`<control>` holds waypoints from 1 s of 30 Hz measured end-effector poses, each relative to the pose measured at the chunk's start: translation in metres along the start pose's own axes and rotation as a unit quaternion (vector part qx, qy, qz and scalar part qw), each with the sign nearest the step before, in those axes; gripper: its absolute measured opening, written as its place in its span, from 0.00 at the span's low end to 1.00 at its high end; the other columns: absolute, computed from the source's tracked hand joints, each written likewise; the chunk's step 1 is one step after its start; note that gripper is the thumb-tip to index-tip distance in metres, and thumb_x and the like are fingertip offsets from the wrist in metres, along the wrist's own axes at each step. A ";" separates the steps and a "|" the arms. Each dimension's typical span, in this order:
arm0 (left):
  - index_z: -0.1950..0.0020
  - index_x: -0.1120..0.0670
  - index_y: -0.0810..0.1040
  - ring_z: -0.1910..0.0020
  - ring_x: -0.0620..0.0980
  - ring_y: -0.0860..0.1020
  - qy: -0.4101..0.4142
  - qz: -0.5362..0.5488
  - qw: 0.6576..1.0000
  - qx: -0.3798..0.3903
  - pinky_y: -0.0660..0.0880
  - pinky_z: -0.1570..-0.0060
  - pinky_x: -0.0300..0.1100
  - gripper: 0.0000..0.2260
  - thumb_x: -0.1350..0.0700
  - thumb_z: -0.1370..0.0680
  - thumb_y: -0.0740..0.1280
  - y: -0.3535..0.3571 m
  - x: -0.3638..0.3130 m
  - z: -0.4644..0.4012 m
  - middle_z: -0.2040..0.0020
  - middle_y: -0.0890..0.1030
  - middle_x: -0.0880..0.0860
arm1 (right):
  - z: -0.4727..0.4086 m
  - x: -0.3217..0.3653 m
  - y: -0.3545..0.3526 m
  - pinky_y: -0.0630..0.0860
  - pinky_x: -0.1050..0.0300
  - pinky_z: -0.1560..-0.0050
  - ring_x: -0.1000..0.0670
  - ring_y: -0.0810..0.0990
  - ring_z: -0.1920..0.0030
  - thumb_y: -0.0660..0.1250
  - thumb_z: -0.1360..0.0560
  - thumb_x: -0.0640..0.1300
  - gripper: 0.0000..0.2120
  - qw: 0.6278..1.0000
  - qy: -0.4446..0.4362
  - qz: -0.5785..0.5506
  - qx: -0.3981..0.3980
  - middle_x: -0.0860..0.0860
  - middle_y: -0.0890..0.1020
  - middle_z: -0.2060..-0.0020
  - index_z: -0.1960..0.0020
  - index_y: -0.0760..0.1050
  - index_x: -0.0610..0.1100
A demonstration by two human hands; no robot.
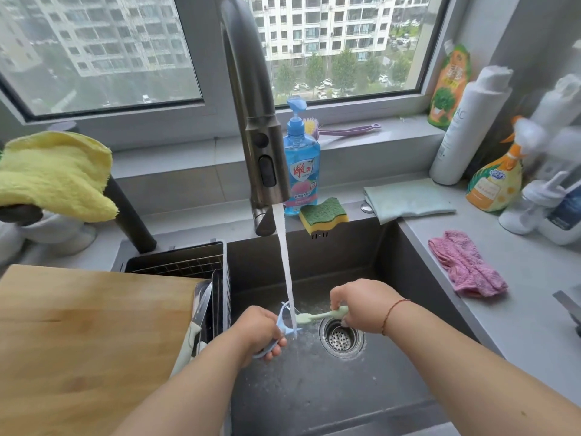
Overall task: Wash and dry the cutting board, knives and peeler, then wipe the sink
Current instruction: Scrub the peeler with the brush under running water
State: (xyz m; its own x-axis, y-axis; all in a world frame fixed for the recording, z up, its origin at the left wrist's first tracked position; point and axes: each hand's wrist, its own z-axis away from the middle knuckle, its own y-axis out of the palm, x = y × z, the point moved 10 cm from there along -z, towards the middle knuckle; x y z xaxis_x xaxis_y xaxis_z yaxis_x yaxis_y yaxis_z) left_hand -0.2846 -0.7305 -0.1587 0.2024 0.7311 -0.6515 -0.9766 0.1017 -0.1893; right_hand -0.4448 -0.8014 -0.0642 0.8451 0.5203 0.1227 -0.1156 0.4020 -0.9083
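Note:
My left hand (pixel 261 332) grips a light blue peeler (pixel 283 322) and holds its head under the running water (pixel 287 272) from the tap (pixel 261 127). A pale green brush (pixel 320 316), much like a toothbrush, is pinched in my right hand (pixel 361 305), its head against the peeler in the stream. Both hands are low inside the dark sink (pixel 393 272), next to the drain strainer (pixel 342 338). The wooden cutting board (pixel 88 341) lies across the left side. Knives (pixel 201 306) stand in the wire drainer basket (pixel 176 262) beside it.
A blue dish soap bottle (pixel 301 165) and a green-yellow sponge (pixel 323 212) sit behind the sink. A pale green cloth (pixel 408 199), a pink cloth (pixel 465 262) and spray bottles (pixel 496 180) lie on the right counter. A yellow cloth (pixel 53 174) hangs at the left.

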 end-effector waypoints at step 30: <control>0.54 0.58 0.79 0.74 0.51 0.71 0.048 -0.055 0.994 -0.080 0.66 0.74 0.36 0.07 0.59 0.21 0.62 -0.024 -0.018 0.001 0.66 0.77 0.55 | -0.006 -0.021 -0.013 0.77 0.57 0.58 0.51 0.80 0.56 0.69 0.29 0.47 0.03 0.995 0.032 -0.090 -0.012 0.56 0.80 0.59 0.58 0.76 0.55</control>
State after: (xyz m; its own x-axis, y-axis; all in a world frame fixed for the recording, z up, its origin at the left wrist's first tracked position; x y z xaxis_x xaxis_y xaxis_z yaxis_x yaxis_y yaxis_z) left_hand -0.2649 -0.7453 -0.1415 0.3211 0.6528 -0.6861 -0.9255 0.0627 -0.3735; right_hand -0.4577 -0.8218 -0.0575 0.8823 0.3927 0.2596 0.0526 0.4657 -0.8834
